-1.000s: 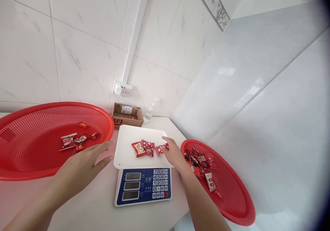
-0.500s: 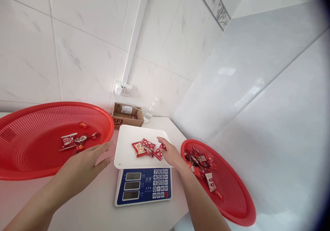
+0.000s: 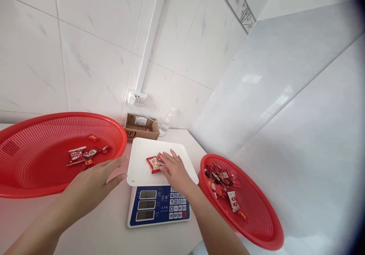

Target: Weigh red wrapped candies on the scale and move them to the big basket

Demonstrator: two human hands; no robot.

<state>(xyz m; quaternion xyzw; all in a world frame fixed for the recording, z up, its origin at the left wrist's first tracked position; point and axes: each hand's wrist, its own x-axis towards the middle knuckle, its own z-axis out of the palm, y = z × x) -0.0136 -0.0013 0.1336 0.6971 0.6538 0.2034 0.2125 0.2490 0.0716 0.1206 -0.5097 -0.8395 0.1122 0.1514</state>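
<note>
Nearest, both forearms enter from the bottom edge; left hand hovers over the white counter, palm down, fingers spread and loose, holding nothing, its fingertips just short of the scale's platform; right hand lies flat across the wrapped candies on the white weighing platform, fingers extended over the small pile and covering part of it, whether any piece is pinched underneath cannot be told; one red-and-yellow wrapper shows clear at the fingertips. Below the platform, the electronic scale faces the camera with blue panel, three displays and keypad; digits too small to read. Right of the scale, a small red basket holds a heap of red-wrapped candies; left of it, a large red basket holds a few scattered pieces. Farther back, a cardboard box sits against the tiled wall, a clear plastic bottle just beside it; above, a wall socket with a white conduit rising from it.
</note>
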